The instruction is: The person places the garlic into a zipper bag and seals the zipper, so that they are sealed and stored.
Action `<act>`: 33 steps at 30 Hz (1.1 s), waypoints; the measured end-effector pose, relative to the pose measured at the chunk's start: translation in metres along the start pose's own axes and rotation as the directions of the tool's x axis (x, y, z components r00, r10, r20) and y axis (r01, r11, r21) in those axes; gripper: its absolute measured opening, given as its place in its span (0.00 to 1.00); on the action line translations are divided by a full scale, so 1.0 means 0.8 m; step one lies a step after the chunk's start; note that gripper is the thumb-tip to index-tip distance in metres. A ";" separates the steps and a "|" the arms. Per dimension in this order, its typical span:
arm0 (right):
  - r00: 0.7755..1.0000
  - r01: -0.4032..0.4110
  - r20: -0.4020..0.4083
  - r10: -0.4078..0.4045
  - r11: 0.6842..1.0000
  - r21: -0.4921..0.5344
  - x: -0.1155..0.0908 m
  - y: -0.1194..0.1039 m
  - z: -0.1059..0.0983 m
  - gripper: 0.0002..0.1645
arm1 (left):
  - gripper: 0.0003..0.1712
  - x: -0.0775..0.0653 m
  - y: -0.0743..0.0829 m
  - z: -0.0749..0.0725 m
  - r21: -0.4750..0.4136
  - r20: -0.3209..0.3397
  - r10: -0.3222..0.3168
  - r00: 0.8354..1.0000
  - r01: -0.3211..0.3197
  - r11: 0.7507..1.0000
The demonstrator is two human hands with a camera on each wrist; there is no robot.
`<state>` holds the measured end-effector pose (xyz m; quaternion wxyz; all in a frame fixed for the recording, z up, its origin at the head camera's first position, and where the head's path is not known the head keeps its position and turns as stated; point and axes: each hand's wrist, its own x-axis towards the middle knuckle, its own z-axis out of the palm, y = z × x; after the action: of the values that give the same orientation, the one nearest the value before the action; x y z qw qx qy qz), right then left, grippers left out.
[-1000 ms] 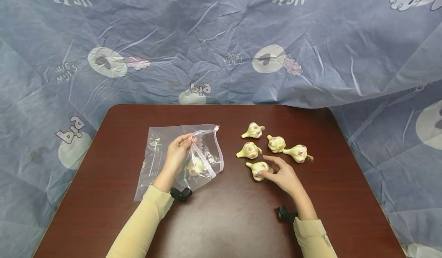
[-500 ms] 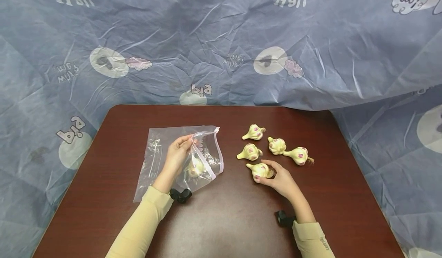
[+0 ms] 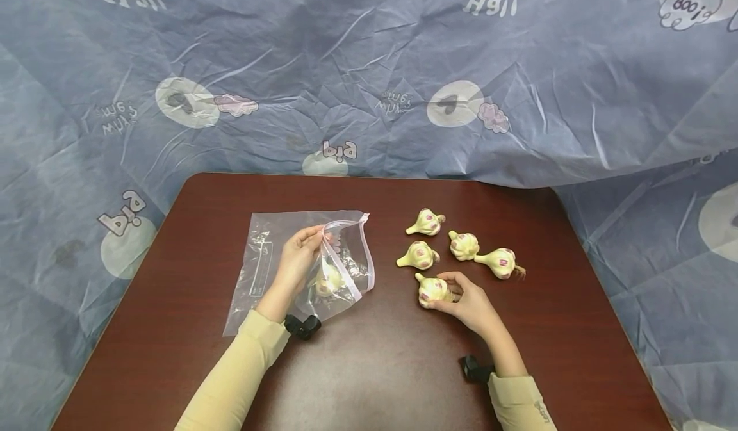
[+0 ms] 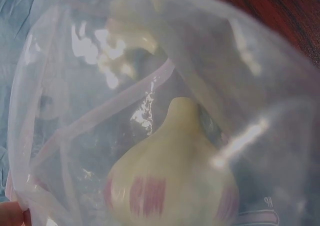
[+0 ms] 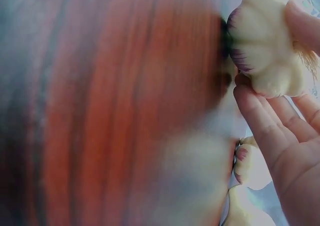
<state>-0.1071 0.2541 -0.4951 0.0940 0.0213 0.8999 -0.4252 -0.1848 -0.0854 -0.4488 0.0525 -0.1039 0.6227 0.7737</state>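
My left hand (image 3: pixel 298 255) pinches the edge of a clear zip bag (image 3: pixel 262 258) at its mouth, which gapes toward the right. Inside the bag lies one garlic bulb (image 3: pixel 328 280), seen close through the plastic in the left wrist view, purple-streaked with its stem up (image 4: pixel 170 176). On the right, my right hand (image 3: pixel 469 303) grips another garlic bulb (image 3: pixel 431 291) between thumb and fingers. The right wrist view shows this garlic bulb (image 5: pixel 265 41) with the thumb on one side, fingers on the other, and its roots by the palm.
Several more garlic bulbs lie behind the right hand: one at the back (image 3: pixel 426 222), one nearer (image 3: pixel 418 255), and two to the right, a round bulb (image 3: pixel 464 245) and a long-stemmed bulb (image 3: pixel 500 262). The brown table (image 3: pixel 369 367) meets a printed blue cloth (image 3: pixel 346 85) behind.
The right hand's fingers have closed round the nearest garlic bulb, which has turned and shifted slightly. The left hand keeps its hold on the bag.
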 end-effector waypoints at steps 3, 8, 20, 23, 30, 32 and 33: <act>1.000 0.000 -0.001 0.000 1.000 0.008 -0.001 0.001 0.000 0.40 | 0.18 0.001 -0.001 0.000 -0.003 0.001 0.007 1.000 -0.007 1.000; 1.000 0.007 -0.011 -0.007 1.000 0.018 -0.004 -0.003 -0.003 0.39 | 0.18 0.001 -0.001 -0.001 -0.003 0.004 0.014 1.000 -0.014 1.000; 0.997 0.071 -0.042 -0.068 0.995 0.075 -0.008 -0.029 -0.023 0.38 | 0.17 0.000 0.001 -0.001 0.001 -0.001 0.013 1.000 -0.013 1.000; 0.996 0.084 -0.043 -0.080 0.992 0.090 -0.006 -0.037 -0.028 0.39 | 0.17 0.000 0.002 -0.001 0.006 -0.001 0.006 1.000 -0.006 1.000; 0.994 0.108 -0.034 -0.105 0.987 0.122 0.006 -0.055 -0.033 0.42 | 0.16 -0.001 0.002 0.000 -0.001 0.006 0.016 1.000 -0.016 1.000; 0.993 0.117 -0.037 -0.113 0.984 0.134 0.011 -0.062 -0.033 0.42 | 0.17 -0.001 0.002 0.000 -0.001 0.006 0.016 1.000 -0.016 1.000; 0.992 0.122 -0.036 -0.118 0.982 0.144 0.014 -0.066 -0.033 0.42 | 0.17 -0.001 0.002 0.000 0.000 0.005 0.015 1.000 -0.015 1.000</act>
<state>-0.1278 0.2402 -0.4409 0.0543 -0.0204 0.8672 -0.4945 -0.1842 -0.0853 -0.4471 0.0483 -0.0972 0.6233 0.7745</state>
